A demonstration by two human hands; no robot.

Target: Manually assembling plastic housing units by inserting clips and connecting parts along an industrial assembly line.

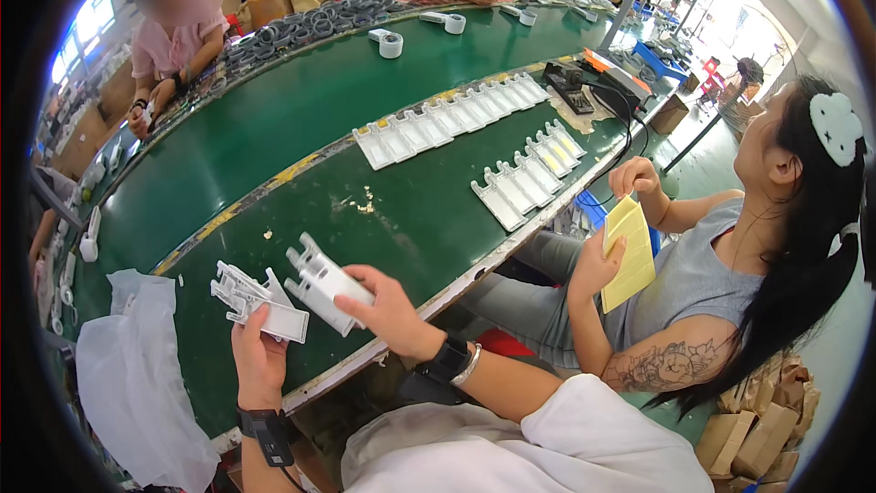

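Note:
My left hand is closed around white plastic housings, apparently two overlapping, over the near edge of the green table. Just to its right, my right hand grips another white plastic housing, tilted, with its pronged end pointing up and left. The pieces in the two hands lie close together; whether they touch, I cannot tell. Farther along the table lie a long row of similar white housings and a shorter row, a few with yellow on them.
Crumpled translucent plastic sheeting lies at the left. On my right, a seated co-worker holds yellow sheets. A black tool stand with cables is at the back right. Beyond runs a green belt carrying white round-headed parts.

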